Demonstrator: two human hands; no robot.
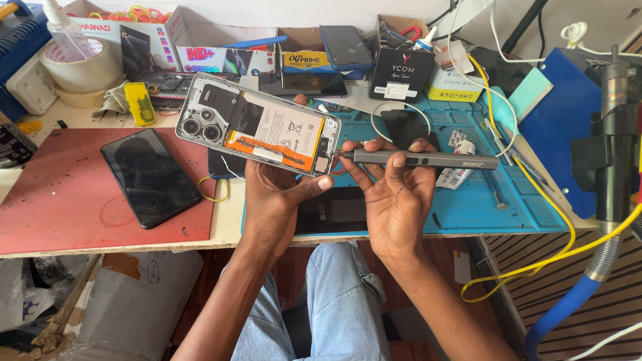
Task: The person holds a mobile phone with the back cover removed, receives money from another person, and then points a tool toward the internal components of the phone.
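My left hand [277, 197] holds an opened smartphone [257, 124] with its back cover off, camera lenses at the left, white battery and orange strip showing. The phone is tilted above the bench. My right hand [396, 192] grips a grey pen-shaped electric screwdriver [421, 159], held level, with its tip against the phone's lower right edge. Both hands hover over the front of the blue work mat [481, 209].
A black phone [150, 177] lies face up on a red mat [55, 206] at left. Boxes, tape rolls [78, 65], a spray bottle and spare phones crowd the back. A blue machine with a yellow cable [555, 253] and hoses stands at right.
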